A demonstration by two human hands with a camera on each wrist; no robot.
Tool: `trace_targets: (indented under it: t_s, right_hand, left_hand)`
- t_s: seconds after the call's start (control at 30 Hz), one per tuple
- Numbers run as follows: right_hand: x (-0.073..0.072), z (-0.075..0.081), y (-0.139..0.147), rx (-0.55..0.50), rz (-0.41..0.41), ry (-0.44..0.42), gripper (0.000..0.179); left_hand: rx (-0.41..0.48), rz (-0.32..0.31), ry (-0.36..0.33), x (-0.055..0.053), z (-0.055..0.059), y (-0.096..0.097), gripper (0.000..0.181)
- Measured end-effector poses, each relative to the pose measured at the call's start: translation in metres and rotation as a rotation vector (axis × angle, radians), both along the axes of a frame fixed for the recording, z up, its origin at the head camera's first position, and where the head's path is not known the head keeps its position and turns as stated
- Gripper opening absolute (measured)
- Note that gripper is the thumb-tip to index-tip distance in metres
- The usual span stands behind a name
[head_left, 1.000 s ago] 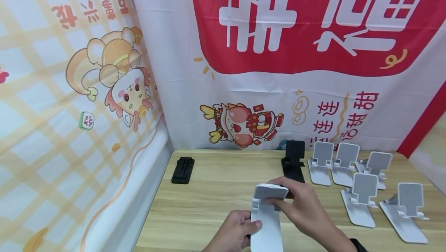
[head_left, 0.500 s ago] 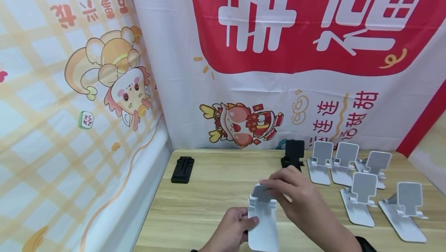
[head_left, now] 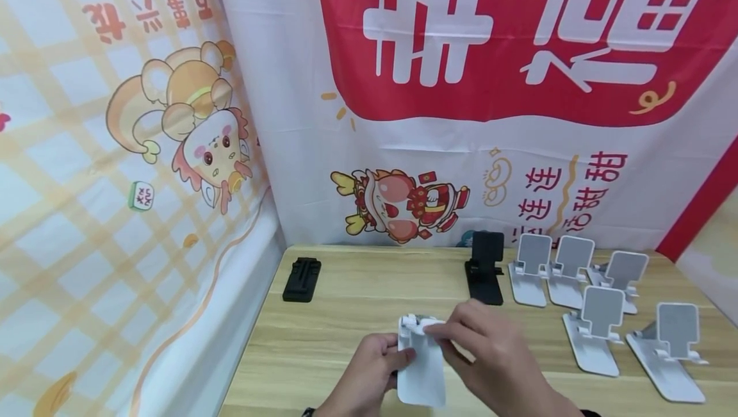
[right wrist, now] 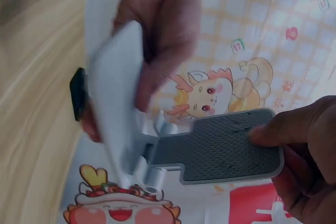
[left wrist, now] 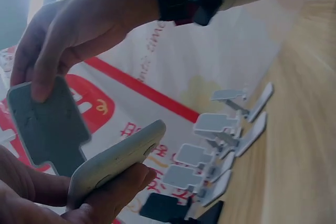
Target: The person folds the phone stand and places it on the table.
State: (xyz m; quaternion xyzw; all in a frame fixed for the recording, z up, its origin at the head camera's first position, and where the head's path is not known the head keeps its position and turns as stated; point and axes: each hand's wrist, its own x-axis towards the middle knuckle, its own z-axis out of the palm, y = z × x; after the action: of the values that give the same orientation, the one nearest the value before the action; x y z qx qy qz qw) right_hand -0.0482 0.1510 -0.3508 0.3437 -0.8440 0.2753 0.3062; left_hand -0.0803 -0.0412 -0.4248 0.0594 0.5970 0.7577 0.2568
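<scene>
A white folding phone stand (head_left: 422, 375) is held up over the table in both hands. My left hand (head_left: 371, 366) grips its base along the side, the thumb lying on the white face. At the hinge end, my right hand (head_left: 492, 353) pinches the outer edge of the holder plate between thumb and fingers. The right wrist view shows that plate's grey textured pad (right wrist: 226, 145), swung out at a steep angle from the base. From the head, the plate is nearly edge-on and its pad is hidden.
Several unfolded white phone stands (head_left: 602, 318) stand at the right of the wooden table (head_left: 346, 314). Beside them is an unfolded black stand (head_left: 486, 269). A folded black stand (head_left: 302, 279) lies at the back left. Printed cloth (head_left: 277, 116) hangs behind.
The holder plate has swung from showing its grey pad to nearly edge-on in the head view. Both hands and the stand have shifted slightly left; the right hand's grip has moved to the plate's edge.
</scene>
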Motion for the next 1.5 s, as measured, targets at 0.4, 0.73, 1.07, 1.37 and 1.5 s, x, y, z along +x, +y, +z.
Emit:
trace_targets:
  t_s: [0.4,0.73,1.07,1.37,1.5]
  right_hand:
    - [0.016,-0.019,-0.022,0.052,0.012,-0.053,0.020]
    - [-0.020,-0.015,0.000,-0.377,-0.227,-1.092,0.047]
    - [-0.031,-0.036,0.011,-0.650,0.091,-1.481,0.059]
    - [-0.032,-0.035,0.012,-0.662,0.118,-1.495,0.059]
    - [-0.032,-0.035,0.015,-0.659,0.105,-1.497,0.059]
  left_hand:
    - [0.083,0.076,0.084,-0.010,0.033,-0.006,0.040]
    - [0.111,0.085,0.044,-0.010,0.020,-0.005,0.040]
    - [-0.117,0.081,0.071,-0.010,0.022,-0.005,0.036]
    - [-0.066,0.009,0.080,-0.013,0.023,-0.015,0.037]
    - [0.001,-0.023,0.054,-0.015,0.026,-0.020,0.044]
